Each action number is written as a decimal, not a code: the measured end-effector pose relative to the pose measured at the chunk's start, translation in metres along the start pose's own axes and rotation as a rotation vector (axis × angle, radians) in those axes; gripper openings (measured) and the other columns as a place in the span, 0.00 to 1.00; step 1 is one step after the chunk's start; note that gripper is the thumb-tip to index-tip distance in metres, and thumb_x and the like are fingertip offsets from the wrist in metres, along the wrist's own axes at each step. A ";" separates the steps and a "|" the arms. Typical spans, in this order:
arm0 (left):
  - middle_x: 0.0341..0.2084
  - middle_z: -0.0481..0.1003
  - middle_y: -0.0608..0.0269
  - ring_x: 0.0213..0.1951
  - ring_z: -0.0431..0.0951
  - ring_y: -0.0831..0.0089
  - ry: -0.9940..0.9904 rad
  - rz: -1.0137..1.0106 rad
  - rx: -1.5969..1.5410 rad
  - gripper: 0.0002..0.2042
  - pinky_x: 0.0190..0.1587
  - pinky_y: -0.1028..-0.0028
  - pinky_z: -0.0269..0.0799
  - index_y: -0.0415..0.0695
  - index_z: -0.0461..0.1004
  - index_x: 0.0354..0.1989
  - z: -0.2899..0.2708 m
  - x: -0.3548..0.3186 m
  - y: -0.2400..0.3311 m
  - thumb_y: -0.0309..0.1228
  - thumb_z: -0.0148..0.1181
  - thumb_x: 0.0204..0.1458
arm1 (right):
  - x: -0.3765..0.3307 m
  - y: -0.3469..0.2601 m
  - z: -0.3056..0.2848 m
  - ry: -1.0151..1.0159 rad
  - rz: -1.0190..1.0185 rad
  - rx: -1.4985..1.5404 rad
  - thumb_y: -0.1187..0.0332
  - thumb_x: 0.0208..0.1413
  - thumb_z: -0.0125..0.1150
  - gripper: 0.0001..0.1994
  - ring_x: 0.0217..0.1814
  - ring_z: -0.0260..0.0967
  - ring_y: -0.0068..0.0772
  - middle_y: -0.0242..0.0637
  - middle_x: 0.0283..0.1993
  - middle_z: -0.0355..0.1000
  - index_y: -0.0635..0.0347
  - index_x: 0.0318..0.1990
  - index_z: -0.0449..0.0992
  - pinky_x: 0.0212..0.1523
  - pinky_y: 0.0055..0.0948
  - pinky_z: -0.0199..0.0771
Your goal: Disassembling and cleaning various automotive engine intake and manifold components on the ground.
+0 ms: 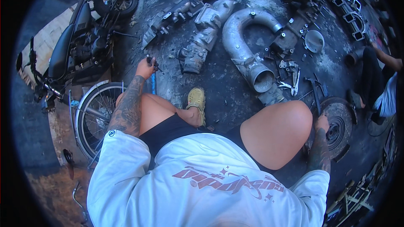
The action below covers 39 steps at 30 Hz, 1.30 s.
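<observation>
The person sits low over the dark floor, hands well apart and both occupied. The left hand has its fingers curled around a small dark part, held near a blue rod. The right hand, just outside the right knee, grips the lower end of a dark long-handled tool; this slants up beside a large ridged disc, and I cannot tell whether the two touch. I'd judge this a handling step — part in one hand, tool in the other, neither brought to the other. The next move seems to call for a firm right grip and a path clear of the disc's rim, the left fingers keeping the part secure. Ahead lie a curved metal pipe and some pliers — both out of either hand's grasp.
</observation>
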<state>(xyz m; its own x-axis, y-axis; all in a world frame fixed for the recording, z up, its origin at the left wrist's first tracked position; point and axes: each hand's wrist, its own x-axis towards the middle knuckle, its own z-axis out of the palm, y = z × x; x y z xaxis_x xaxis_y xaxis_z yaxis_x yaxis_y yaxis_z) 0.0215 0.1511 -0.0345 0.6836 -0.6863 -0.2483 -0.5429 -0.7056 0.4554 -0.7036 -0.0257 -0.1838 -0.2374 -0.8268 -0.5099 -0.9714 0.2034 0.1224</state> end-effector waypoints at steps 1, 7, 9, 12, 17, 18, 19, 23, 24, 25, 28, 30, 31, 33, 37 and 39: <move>0.22 0.76 0.58 0.22 0.77 0.72 0.018 -0.015 -0.001 0.16 0.26 0.74 0.71 0.36 0.72 0.33 -0.002 -0.005 -0.004 0.39 0.48 0.58 | -0.004 -0.013 -0.007 0.022 -0.043 -0.028 0.67 0.55 0.43 0.23 0.49 0.70 0.49 0.50 0.47 0.71 0.53 0.60 0.60 0.50 0.40 0.69; 0.23 0.76 0.56 0.24 0.78 0.67 0.033 0.061 -0.056 0.16 0.30 0.69 0.72 0.37 0.72 0.32 0.013 0.005 0.024 0.39 0.48 0.58 | 0.104 0.003 0.059 -0.005 -0.282 0.096 0.60 0.57 0.43 0.18 0.41 0.73 0.51 0.55 0.36 0.74 0.65 0.42 0.74 0.43 0.45 0.70; 0.23 0.76 0.56 0.25 0.78 0.66 0.100 0.089 -0.021 0.16 0.31 0.68 0.72 0.37 0.73 0.31 -0.001 0.007 -0.003 0.40 0.47 0.58 | 0.097 -0.046 0.022 -0.135 -0.304 0.291 0.54 0.59 0.43 0.22 0.34 0.73 0.50 0.54 0.27 0.73 0.66 0.36 0.77 0.35 0.46 0.69; 0.23 0.76 0.55 0.29 0.78 0.62 0.095 0.145 -0.018 0.19 0.35 0.66 0.70 0.39 0.74 0.31 -0.001 0.016 -0.003 0.43 0.44 0.58 | 0.085 -0.036 0.011 -0.087 -0.463 0.576 0.50 0.60 0.42 0.26 0.27 0.71 0.44 0.50 0.20 0.71 0.67 0.33 0.76 0.27 0.43 0.66; 0.30 0.74 0.43 0.39 0.72 0.45 0.303 0.232 -0.166 0.22 0.41 0.59 0.66 0.37 0.72 0.36 -0.011 0.015 0.007 0.47 0.45 0.56 | -0.024 -0.092 -0.092 0.025 -0.115 0.682 0.54 0.61 0.46 0.22 0.23 0.62 0.29 0.39 0.23 0.68 0.72 0.37 0.70 0.25 0.35 0.63; 0.31 0.76 0.49 0.36 0.76 0.53 0.368 0.268 -0.148 0.21 0.38 0.63 0.69 0.37 0.73 0.36 -0.011 0.021 0.011 0.46 0.45 0.58 | -0.043 -0.088 -0.109 0.203 -0.220 0.760 0.58 0.60 0.49 0.21 0.26 0.64 0.28 0.39 0.26 0.69 0.75 0.41 0.68 0.27 0.33 0.65; 0.31 0.76 0.49 0.36 0.76 0.53 0.363 0.260 -0.168 0.21 0.38 0.63 0.69 0.37 0.73 0.36 -0.011 0.023 0.018 0.46 0.45 0.58 | -0.055 -0.085 -0.115 0.376 -0.329 0.836 0.61 0.59 0.52 0.21 0.29 0.66 0.27 0.39 0.30 0.70 0.77 0.45 0.65 0.28 0.31 0.66; 0.32 0.78 0.62 0.34 0.77 0.71 0.220 0.119 -0.890 0.20 0.34 0.73 0.70 0.41 0.74 0.38 -0.023 0.025 0.024 0.46 0.44 0.59 | -0.098 -0.104 -0.193 0.090 -0.544 0.821 0.69 0.55 0.57 0.27 0.31 0.66 0.23 0.36 0.32 0.69 0.66 0.59 0.54 0.29 0.21 0.67; 0.34 0.78 0.66 0.34 0.76 0.76 0.213 0.112 -0.985 0.20 0.34 0.76 0.69 0.43 0.74 0.40 -0.025 0.028 0.024 0.47 0.43 0.59 | -0.125 -0.122 -0.219 0.020 -0.531 0.771 0.70 0.55 0.58 0.26 0.31 0.66 0.21 0.36 0.32 0.70 0.66 0.58 0.56 0.29 0.20 0.67; 0.34 0.78 0.65 0.35 0.76 0.77 0.180 0.115 -1.055 0.20 0.32 0.78 0.69 0.42 0.73 0.41 -0.025 0.035 0.023 0.46 0.43 0.60 | -0.144 -0.142 -0.232 -0.047 -0.516 0.719 0.70 0.54 0.58 0.25 0.32 0.66 0.20 0.36 0.33 0.70 0.66 0.58 0.57 0.30 0.19 0.67; 0.32 0.78 0.65 0.33 0.75 0.77 0.272 0.119 -1.119 0.19 0.31 0.79 0.68 0.41 0.74 0.38 -0.020 0.054 0.016 0.45 0.43 0.60 | -0.160 -0.199 -0.211 0.194 -0.856 0.590 0.66 0.54 0.61 0.21 0.31 0.63 0.18 0.34 0.33 0.69 0.67 0.52 0.65 0.30 0.20 0.66; 0.25 0.78 0.57 0.31 0.78 0.68 0.377 0.114 -0.947 0.20 0.32 0.71 0.70 0.38 0.76 0.33 -0.015 0.068 -0.002 0.44 0.46 0.58 | -0.210 -0.256 -0.194 -0.133 -0.652 0.560 0.61 0.53 0.62 0.24 0.25 0.60 0.16 0.29 0.28 0.66 0.67 0.53 0.65 0.23 0.20 0.61; 0.25 0.78 0.57 0.31 0.78 0.68 0.383 0.105 -0.962 0.20 0.32 0.71 0.70 0.38 0.76 0.33 -0.013 0.075 -0.005 0.44 0.46 0.58 | -0.222 -0.272 -0.170 -0.158 -0.638 0.653 0.60 0.53 0.62 0.25 0.22 0.58 0.16 0.25 0.25 0.64 0.67 0.53 0.65 0.20 0.18 0.58; 0.25 0.77 0.50 0.34 0.77 0.57 0.480 0.030 -0.784 0.21 0.37 0.66 0.69 0.37 0.76 0.31 -0.010 0.085 -0.011 0.44 0.46 0.57 | -0.239 -0.303 -0.140 -0.354 -0.658 0.701 0.59 0.54 0.60 0.24 0.25 0.61 0.16 0.28 0.27 0.66 0.69 0.52 0.65 0.22 0.18 0.61; 0.29 0.76 0.46 0.38 0.75 0.51 0.453 0.060 -0.667 0.20 0.41 0.63 0.68 0.37 0.76 0.32 -0.016 0.089 -0.027 0.43 0.46 0.57 | -0.270 -0.364 -0.085 -0.174 -0.897 0.921 0.64 0.59 0.52 0.14 0.26 0.59 0.15 0.27 0.26 0.65 0.67 0.45 0.69 0.25 0.17 0.60; 0.30 0.76 0.47 0.39 0.75 0.52 0.457 -0.028 -0.648 0.19 0.41 0.63 0.68 0.37 0.76 0.33 -0.018 0.096 -0.043 0.42 0.46 0.57 | -0.284 -0.388 -0.085 -0.132 -0.974 0.981 0.64 0.60 0.51 0.13 0.26 0.58 0.15 0.26 0.25 0.64 0.65 0.45 0.68 0.24 0.17 0.59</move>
<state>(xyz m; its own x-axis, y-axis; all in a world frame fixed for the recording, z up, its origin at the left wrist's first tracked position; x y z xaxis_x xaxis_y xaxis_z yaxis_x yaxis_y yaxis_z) 0.1193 0.1190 -0.0623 0.9017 -0.4301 0.0442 -0.2261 -0.3819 0.8961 -0.2591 0.0854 -0.0143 0.5828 -0.8028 -0.1260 -0.3323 -0.0939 -0.9385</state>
